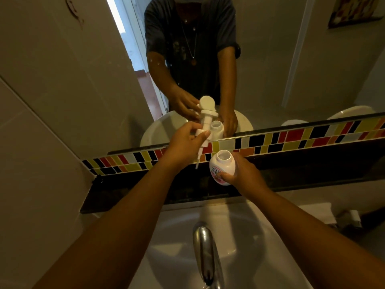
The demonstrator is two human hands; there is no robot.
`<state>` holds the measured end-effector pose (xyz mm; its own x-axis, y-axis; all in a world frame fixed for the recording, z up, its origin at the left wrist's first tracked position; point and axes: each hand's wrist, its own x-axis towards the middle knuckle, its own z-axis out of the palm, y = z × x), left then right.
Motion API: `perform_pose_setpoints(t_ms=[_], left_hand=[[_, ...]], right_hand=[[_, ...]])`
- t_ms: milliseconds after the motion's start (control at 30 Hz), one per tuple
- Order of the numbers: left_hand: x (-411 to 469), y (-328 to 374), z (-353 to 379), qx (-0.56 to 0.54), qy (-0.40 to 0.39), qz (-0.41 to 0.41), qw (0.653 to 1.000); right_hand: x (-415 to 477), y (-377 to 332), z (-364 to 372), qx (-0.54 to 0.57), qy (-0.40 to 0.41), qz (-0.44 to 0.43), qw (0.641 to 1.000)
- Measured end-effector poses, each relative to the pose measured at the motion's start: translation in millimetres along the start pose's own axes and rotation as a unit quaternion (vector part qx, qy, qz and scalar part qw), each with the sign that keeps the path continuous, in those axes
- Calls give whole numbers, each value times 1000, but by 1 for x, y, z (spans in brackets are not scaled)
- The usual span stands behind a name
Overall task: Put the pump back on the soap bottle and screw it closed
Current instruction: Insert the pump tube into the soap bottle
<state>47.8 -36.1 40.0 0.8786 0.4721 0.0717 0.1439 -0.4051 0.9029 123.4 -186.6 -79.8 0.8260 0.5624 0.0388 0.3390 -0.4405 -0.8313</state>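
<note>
— Right, where's the pump?

— Pinched in the left hand, raised in front of the mirror, its thin tube hanging down just left of the soap bottle.

— And the bottle?

— Right hand wraps it from the side, thumb across the label, neck open and tilted toward the pump. Pump and bottle sit apart, the tube's end just beside the bottle's shoulder. Both hands hover above the sink, beyond the tap.

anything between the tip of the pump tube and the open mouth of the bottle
Nothing. In the head view the pump in the left hand hangs left of the soap bottle, held by the right hand; only the tiled strip shows behind the gap.
</note>
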Motion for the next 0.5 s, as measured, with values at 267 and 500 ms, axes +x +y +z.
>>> perform_pose_setpoints(t_ms=[267,500], left_hand=[[-1,1,24,-115,65,17,991],[-3,1,39,-174,112,18,978]], right_hand=[[5,7,6,5,5,3,1000],[9,10,9,-5,11,16,1000]])
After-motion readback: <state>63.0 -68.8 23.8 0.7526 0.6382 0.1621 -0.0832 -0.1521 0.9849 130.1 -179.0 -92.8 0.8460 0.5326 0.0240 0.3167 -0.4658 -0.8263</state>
